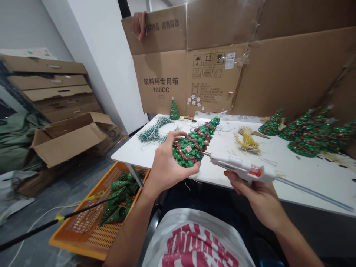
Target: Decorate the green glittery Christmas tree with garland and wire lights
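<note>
My left hand (168,163) is closed around the base of a small green Christmas tree (196,142), which tilts with its tip up and to the right. Red garland winds round the tree, and a small pinkish piece sits on its side. In my right hand (260,198) is a white glue gun (239,165) with an orange trigger. A long clear glue stick (314,194) sticks out of its back end. The gun's nozzle points left and is at the tree's lower side; whether it touches, I cannot tell.
On the white table (294,181) lie green wire ties (155,131) and a yellow bundle (247,141). Several decorated trees (304,135) stand at right, one small tree (174,110) at the back. Cardboard (164,66) walls the table. An orange crate (80,218) with green cones stands lower left.
</note>
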A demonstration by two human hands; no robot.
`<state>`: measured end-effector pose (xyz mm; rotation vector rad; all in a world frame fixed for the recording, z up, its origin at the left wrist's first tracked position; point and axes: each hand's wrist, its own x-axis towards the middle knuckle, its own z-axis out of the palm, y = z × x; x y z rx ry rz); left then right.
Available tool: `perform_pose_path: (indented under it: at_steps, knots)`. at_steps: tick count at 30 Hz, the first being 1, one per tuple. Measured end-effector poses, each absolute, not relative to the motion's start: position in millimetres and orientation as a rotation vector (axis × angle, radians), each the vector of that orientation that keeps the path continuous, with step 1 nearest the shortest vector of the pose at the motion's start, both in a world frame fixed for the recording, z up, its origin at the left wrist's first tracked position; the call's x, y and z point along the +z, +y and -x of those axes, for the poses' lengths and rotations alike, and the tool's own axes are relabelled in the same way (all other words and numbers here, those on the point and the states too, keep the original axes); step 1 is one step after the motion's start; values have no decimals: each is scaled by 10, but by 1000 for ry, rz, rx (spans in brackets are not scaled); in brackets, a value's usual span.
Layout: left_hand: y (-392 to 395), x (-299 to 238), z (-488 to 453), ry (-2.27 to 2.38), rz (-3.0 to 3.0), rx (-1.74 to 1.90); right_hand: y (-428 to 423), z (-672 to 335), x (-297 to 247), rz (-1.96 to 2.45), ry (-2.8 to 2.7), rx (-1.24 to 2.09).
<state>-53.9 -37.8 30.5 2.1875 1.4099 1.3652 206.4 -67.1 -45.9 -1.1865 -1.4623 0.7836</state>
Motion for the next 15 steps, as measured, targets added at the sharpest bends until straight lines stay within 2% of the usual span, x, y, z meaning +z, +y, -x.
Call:
perform_pose_path:
  at_steps: [11,15]
  knots:
    - [-350,282,537,1382,-2117,1419,-596,-2069,-553,1111,-1409,908]
    - [-354,290,541,1337,-2070,1437,-487,-2038,-614,1070,-1321,823]
